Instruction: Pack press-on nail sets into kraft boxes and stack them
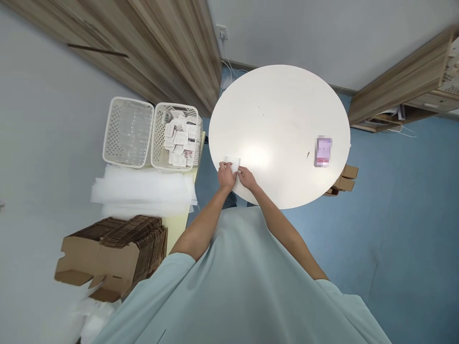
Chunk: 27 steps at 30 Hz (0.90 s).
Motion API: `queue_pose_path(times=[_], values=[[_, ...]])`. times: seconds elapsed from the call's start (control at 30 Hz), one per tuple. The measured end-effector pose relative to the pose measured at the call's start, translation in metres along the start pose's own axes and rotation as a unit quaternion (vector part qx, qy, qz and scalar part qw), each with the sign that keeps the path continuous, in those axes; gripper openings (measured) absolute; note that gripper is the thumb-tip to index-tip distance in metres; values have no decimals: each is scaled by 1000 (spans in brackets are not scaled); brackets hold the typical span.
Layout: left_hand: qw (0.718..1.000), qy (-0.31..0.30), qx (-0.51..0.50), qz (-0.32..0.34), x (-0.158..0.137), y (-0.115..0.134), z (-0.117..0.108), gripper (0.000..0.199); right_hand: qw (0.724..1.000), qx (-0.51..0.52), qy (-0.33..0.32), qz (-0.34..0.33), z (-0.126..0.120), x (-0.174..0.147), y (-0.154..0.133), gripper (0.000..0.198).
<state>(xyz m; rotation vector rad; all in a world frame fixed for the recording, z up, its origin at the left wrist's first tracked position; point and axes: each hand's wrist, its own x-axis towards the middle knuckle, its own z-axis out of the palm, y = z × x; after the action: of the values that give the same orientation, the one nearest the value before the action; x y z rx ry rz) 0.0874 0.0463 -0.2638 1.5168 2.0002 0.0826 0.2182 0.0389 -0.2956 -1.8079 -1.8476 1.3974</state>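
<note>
Near the front left edge of the round white table (279,105), both hands meet at a small white card-like piece (234,161). Whether it is a card, a packet or a small box I cannot make out. My left hand (226,177) grips its left side, thumb laid over the near face and fingers curled at the edge. Pinched against its lower right edge is my right hand (247,177). Both palms hide part of the piece's lower end.
Left of the table, a white basket (154,143) holds printed white cards or packets, and another basket (106,138) holds clear plastic items. White foam sheets (143,191) and flattened cardboard boxes (103,258) lie nearer. A blurred purple object (323,150) rests on the table's right.
</note>
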Motion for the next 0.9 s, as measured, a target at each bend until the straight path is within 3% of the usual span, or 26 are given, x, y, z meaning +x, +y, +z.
queue_pose_path(times=[0.17,0.27,0.4,0.63,0.9], values=[[999,-47,1,1,5,-4,-16,54,999,-5,-31,-40,-9,3,1,47],[998,-33,-33,40,-13,-14,-27,53,999,7,-9,-45,-16,-11,7,48],[995,36,-79,39,-69,-42,-48,46,996,74,-16,-56,-16,-36,10,52],[984,111,-108,-83,-175,-85,-84,49,989,118,-69,-51,1,-70,-6,55],[957,194,-174,-127,-236,-144,-106,43,991,85,-70,-79,17,-114,-51,51]])
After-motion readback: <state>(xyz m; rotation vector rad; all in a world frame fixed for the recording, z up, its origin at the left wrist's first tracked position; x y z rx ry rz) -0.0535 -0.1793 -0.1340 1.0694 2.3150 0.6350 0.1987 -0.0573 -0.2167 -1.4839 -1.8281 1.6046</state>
